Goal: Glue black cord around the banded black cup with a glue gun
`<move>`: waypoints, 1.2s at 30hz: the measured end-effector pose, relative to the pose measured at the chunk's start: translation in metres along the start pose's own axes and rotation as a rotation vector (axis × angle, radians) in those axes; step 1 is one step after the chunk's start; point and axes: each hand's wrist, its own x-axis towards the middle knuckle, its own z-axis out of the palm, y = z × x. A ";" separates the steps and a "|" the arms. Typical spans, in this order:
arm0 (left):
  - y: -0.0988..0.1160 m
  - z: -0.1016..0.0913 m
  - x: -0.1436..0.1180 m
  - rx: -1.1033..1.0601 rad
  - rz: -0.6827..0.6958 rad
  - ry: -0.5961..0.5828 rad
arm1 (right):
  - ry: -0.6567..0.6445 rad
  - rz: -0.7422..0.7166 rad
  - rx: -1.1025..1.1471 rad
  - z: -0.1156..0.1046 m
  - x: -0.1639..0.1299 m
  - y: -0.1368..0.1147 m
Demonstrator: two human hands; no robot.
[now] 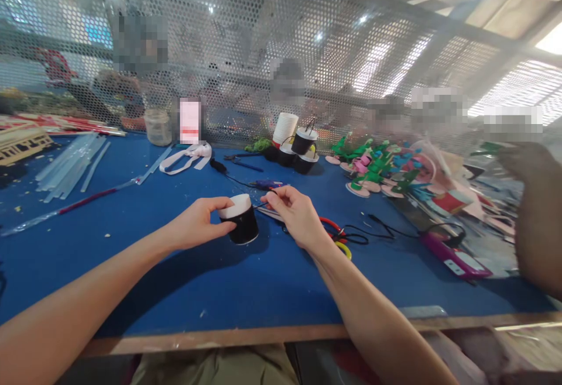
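Observation:
My left hand [202, 219] grips a small white paper cup [244, 225] with a black band around its outside, thumb on the near side. The cup is held slightly tilted above the blue table. Just right of it, my right hand [297, 212] pinches a thin black cord [261, 205], whose left end reaches the cup's side; I cannot tell whether it is attached. Behind my right hand lies a blue glue gun [267, 184]. Scissors with red and yellow handles [343, 250] lie partly hidden beneath that hand.
Black-banded cups [304, 141] and a white cup stack [285, 129] stand at the back. Clear sticks [70, 165], a phone [189, 120] and white ribbon [187, 157] are left. Green-pink crafts [369, 165], a purple power strip [454, 256] and another person's arm [540, 215] are right.

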 end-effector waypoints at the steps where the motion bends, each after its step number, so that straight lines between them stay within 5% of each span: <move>1: 0.000 0.000 0.000 -0.007 0.012 -0.005 | -0.003 -0.001 -0.001 0.000 0.000 0.000; 13: -0.007 0.000 -0.001 -0.097 0.086 -0.049 | -0.043 -0.008 0.107 0.004 0.001 0.004; 23: 0.000 0.000 -0.002 -0.335 0.070 -0.045 | -0.130 0.122 0.332 0.015 -0.006 -0.001; 30: -0.002 0.001 -0.003 -0.434 0.032 -0.052 | -0.103 0.036 0.135 0.022 -0.009 0.003; 36: 0.001 -0.001 -0.003 -0.260 -0.009 -0.116 | -0.025 -0.052 0.036 0.029 -0.015 -0.001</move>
